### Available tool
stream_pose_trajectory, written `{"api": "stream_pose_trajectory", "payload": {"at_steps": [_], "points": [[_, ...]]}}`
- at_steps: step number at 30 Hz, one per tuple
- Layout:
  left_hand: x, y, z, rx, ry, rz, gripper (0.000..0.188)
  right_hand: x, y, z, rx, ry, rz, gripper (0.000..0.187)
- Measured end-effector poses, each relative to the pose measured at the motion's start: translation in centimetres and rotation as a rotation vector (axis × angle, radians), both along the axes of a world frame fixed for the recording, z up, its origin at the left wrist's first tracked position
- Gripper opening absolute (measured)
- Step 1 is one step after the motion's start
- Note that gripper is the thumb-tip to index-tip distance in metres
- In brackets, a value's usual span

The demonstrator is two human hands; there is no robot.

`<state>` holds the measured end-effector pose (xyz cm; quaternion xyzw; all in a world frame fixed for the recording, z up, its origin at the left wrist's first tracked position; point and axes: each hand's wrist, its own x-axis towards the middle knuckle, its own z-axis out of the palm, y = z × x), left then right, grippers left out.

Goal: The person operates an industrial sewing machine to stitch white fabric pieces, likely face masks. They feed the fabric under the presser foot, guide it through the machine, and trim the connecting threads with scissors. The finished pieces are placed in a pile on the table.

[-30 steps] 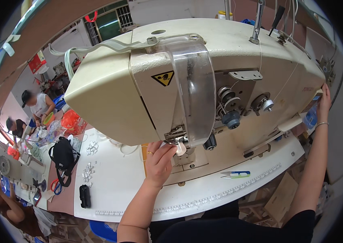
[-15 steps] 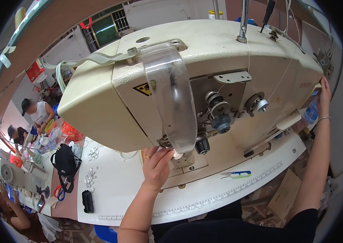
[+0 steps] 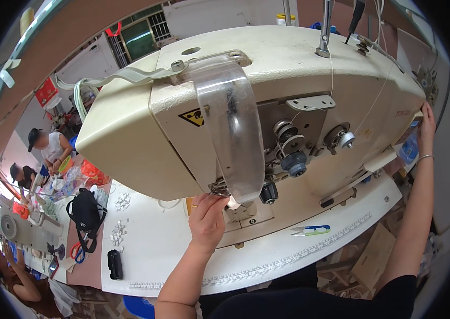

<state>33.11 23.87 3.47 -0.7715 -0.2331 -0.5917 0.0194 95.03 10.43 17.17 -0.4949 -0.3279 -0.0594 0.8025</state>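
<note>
A large cream sewing machine [image 3: 113, 138] stands before me, with a clear curved plastic guard [image 3: 233, 127] over its needle end. My left hand [image 3: 207, 219] is below the guard at the needle area, thumb and fingers pinched together; what lies between them is too small to make out. A small white piece [image 3: 233, 202] shows beside the fingertips. My right hand [image 3: 427, 127] reaches to the machine's far right end, its fingers bent round the edge there; the part under them is hidden. White thread runs past the tension knobs [image 3: 294, 164] on the machine's front.
On the white table [image 3: 166, 255] lie blue-and-green thread snips [image 3: 310, 231], small white pieces [image 3: 119, 234] and a black case [image 3: 114, 264]. A printed ruler strip [image 3: 289, 268] follows the front edge. Left of it are a black bag [image 3: 86, 212] and co-workers at other tables.
My left fingertips have shifted slightly, still pinched at the needle area. The machine appears a little farther right in the view. My right hand stays at the machine's end.
</note>
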Motion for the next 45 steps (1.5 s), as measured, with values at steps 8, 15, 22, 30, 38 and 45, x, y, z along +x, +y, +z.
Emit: {"api": "stream_pose_trajectory", "payload": {"at_steps": [8,15,22,30,38,45], "points": [[-0.1,-0.1,0.0,-0.039,-0.007,-0.008,0.028,-1.2,0.5,-0.1,0.055,0.005,-0.013,0.039],[-0.2,0.3,0.0,0.005,-0.006,-0.034,0.029,0.1,1.1,-2.3,0.163,-0.005,0.049,0.034],[-0.4,0.3,-1.0,-0.058,-0.028,-0.086,0.029,0.0,1.6,-4.9,0.195,0.033,0.152,0.031],[-0.5,0.5,-1.2,-0.065,-0.055,-0.114,0.030,-26.6,0.7,-1.3,0.304,-0.375,-0.579,0.020],[-0.8,0.0,-0.6,-0.072,0.040,-0.053,0.027,-45.5,2.6,1.1,0.011,-0.861,-0.035,0.033],[-0.8,0.2,-0.9,-0.063,0.004,-0.043,0.027,-46.5,3.2,0.8,0.097,-0.595,0.125,0.031]]}}
